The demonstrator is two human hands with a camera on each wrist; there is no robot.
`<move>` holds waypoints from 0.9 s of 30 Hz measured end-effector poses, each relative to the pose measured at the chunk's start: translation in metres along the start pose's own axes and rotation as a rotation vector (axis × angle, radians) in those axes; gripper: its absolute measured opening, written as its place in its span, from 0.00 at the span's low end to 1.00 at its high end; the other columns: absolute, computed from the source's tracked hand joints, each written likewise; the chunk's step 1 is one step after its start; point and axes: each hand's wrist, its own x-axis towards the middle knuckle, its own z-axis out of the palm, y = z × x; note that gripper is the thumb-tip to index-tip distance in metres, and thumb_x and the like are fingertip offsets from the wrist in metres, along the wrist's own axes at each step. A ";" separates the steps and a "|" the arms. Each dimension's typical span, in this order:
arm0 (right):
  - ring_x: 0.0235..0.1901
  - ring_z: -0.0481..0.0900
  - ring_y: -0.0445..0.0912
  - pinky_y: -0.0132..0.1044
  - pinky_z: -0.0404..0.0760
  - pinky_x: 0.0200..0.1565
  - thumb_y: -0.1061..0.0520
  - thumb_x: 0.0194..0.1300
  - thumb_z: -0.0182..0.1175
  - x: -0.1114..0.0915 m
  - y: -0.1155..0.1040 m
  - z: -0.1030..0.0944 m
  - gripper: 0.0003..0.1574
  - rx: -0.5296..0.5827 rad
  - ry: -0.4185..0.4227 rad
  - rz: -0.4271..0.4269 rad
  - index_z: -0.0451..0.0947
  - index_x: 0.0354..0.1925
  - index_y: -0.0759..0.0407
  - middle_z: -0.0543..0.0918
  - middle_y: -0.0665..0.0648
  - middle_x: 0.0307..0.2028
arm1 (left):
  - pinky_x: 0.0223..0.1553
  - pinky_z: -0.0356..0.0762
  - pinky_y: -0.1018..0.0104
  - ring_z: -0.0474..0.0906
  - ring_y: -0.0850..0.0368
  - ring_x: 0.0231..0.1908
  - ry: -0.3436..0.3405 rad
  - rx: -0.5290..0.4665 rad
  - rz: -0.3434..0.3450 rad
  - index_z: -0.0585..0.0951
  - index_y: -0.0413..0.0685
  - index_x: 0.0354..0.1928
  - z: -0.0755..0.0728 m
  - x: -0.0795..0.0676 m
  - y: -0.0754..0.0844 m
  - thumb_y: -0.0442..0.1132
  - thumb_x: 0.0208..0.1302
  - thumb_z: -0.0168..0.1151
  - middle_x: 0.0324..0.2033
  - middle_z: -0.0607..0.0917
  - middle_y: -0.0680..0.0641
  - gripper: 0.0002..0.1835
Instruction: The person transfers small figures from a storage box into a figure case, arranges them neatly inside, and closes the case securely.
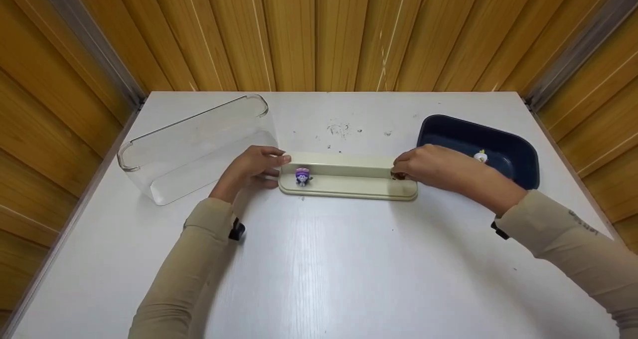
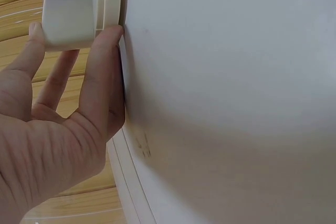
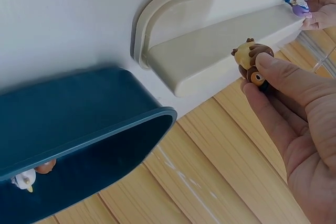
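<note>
A long cream stepped stand (image 1: 349, 184) lies on the table. On its lower step, near the left end, stands a small purple figurine (image 1: 302, 176). My left hand (image 1: 256, 165) holds the stand's left end, thumb at the raised step and fingers along the end, as the left wrist view (image 2: 68, 114) shows. Over the right end, my right hand (image 1: 438, 169) pinches a brown and tan figurine (image 3: 253, 61) between thumb and fingers. In the head view that hand mostly hides it. Whether the figurine touches the stand, I cannot tell.
At the right stands a dark blue bin (image 1: 528, 154); a white figurine (image 3: 24, 180) and a brown rounded piece (image 3: 46, 167) lie inside it. A clear plastic box (image 1: 199, 149) sits at the left. Wood-patterned panels (image 1: 339, 35) border the white table (image 1: 319, 269).
</note>
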 end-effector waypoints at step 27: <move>0.42 0.89 0.53 0.40 0.89 0.41 0.70 0.58 0.72 0.006 -0.002 -0.001 0.17 -0.015 0.012 -0.032 0.86 0.46 0.61 0.88 0.60 0.46 | 0.44 0.87 0.61 0.83 0.49 0.53 0.013 0.020 -0.017 0.75 0.51 0.69 0.000 0.003 0.000 0.50 0.67 0.70 0.59 0.81 0.44 0.31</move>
